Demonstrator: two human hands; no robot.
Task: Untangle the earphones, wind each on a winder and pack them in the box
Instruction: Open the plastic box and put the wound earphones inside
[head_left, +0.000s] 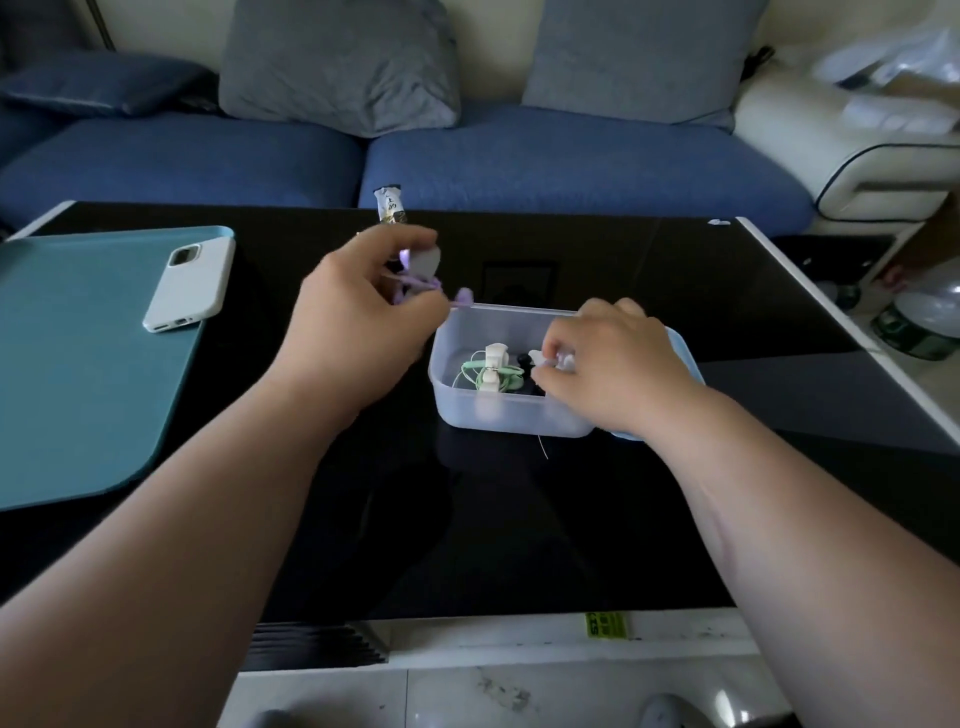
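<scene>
- One pale cord end (543, 447) trailed over the near wall of the box (509, 413) onto the table (519, 530). Judged it needed tucking in before any lid went on.
- Box stood right of the table's centre, translucent and open-topped. A blue lid (687, 358) lay against its right side, partly under the forearm.
- Green earphones (467, 370) lay in the box's left half, cord looped loosely round a white winder (492, 366).
- Right hand (618, 364) reached into the box's right half, fingertips pinching a second winder (548, 358). Black earphones (522, 359) showed beside it, mostly hidden.
- Judged best practice was to seat this set flat beside the green one, leaving room for the third.
- Left hand (358, 317) hovered just beyond the box's far-left corner. Its fingers were curled round the purple earphones (415, 285), wound on a pale winder (427, 260), with one bud hanging toward the rim.
- Judged the loops could spring off if released before resting in the box.
- Phone (189, 280) lay on a teal mat (78, 374) at the table's left edge, and a wrapper (390, 205) lay at the far edge.
</scene>
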